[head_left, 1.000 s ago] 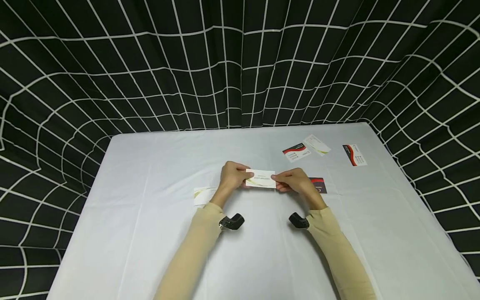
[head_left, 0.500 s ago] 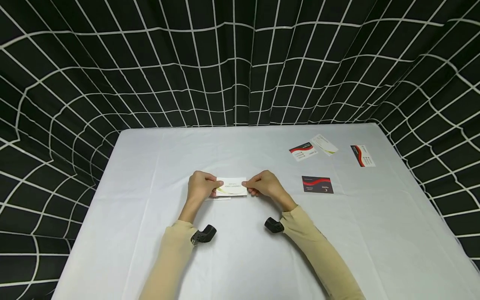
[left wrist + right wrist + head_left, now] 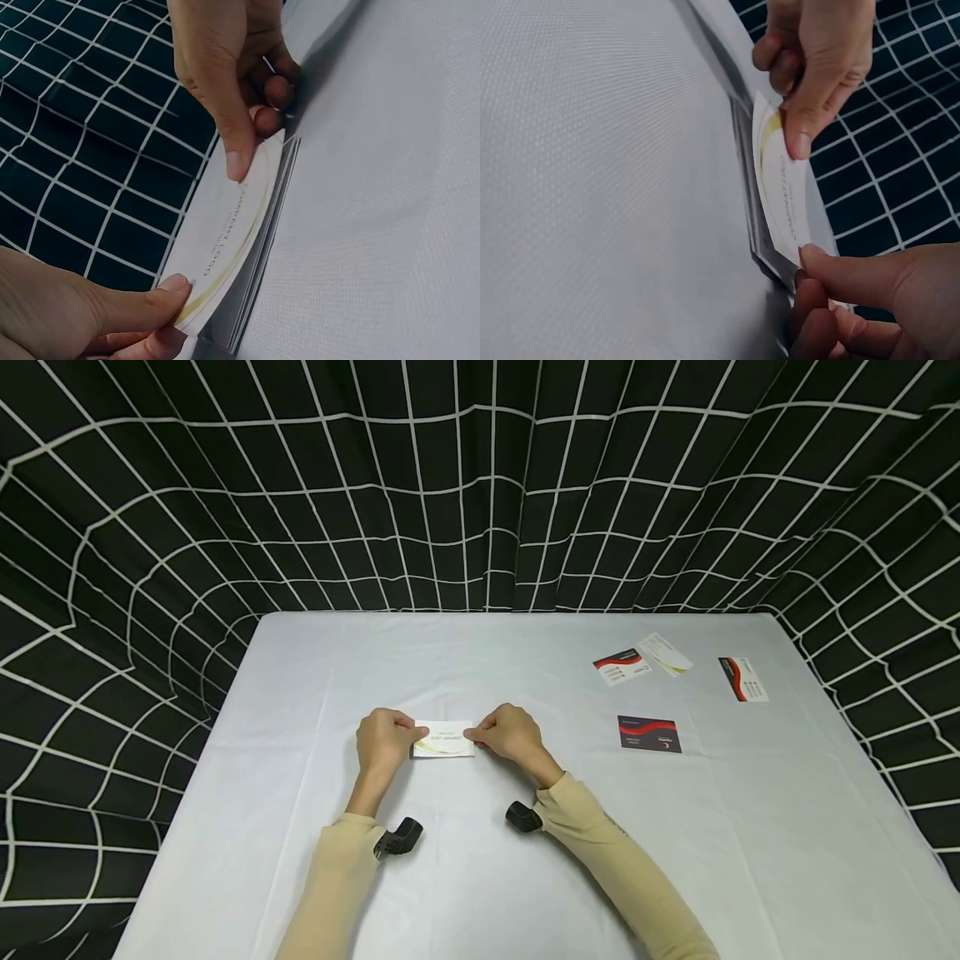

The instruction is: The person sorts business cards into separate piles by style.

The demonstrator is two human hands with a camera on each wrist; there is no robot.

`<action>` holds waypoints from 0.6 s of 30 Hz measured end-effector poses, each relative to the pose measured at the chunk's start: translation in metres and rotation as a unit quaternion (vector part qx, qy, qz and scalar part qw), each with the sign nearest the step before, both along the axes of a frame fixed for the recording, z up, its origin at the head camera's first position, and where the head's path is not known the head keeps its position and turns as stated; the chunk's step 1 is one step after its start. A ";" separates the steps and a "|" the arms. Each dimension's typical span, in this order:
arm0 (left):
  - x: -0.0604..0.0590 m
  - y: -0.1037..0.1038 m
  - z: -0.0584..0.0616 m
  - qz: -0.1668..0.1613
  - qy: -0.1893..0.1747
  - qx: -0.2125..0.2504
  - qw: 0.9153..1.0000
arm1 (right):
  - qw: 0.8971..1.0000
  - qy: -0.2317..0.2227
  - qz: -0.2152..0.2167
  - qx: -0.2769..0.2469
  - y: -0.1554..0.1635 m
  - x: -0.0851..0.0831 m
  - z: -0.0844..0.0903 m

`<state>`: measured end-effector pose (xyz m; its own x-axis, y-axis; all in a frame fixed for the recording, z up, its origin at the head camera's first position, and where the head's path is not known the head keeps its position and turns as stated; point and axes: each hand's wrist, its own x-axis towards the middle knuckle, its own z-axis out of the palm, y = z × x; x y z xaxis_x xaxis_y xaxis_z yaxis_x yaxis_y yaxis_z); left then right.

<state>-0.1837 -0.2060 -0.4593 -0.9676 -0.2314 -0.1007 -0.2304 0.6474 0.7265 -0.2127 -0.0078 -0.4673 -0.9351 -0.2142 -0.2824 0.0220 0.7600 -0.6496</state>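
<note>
A white business card with a gold-green curve and the printed words "COMPANY LOGO" is pinched at its two short ends. My left hand grips one end with the thumb on top, and my right hand pinches the other end the same way. Seen from the left wrist, the card bows slightly, close over a thin stack of cards on the white cloth. From the right wrist, the stack's edges show beside the held card.
To the right lies a dark card with a red wave. Farther back are a red-black-white card touching a white card, and another red-black-white card. A black curtain with white grid lines surrounds the white-covered table.
Both hands have carried the card left, away from the dark card, over the card lying on the left. That lower card is now nearly covered. The head view has shifted slightly.
</note>
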 end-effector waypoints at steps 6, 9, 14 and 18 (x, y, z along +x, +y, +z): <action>-0.001 -0.001 -0.002 0.002 0.007 -0.010 1.000 | 1.000 0.011 0.005 0.004 -0.004 -0.001 0.001; 0.000 -0.001 -0.002 0.003 0.006 -0.016 1.000 | 1.000 0.005 0.008 0.008 -0.003 -0.002 0.002; 0.001 0.000 -0.004 0.000 0.007 -0.022 1.000 | 1.000 -0.004 0.009 0.016 -0.003 -0.002 0.003; 0.001 0.000 -0.007 -0.005 0.008 -0.035 0.999 | 1.000 0.001 0.009 0.019 -0.004 -0.001 0.002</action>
<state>-0.1828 -0.2060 -0.4664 -0.9712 -0.2280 -0.0684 -0.2122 0.6989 0.6830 -0.2137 -0.0122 -0.4649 -0.9315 -0.2207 -0.2891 0.0063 0.7849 -0.6196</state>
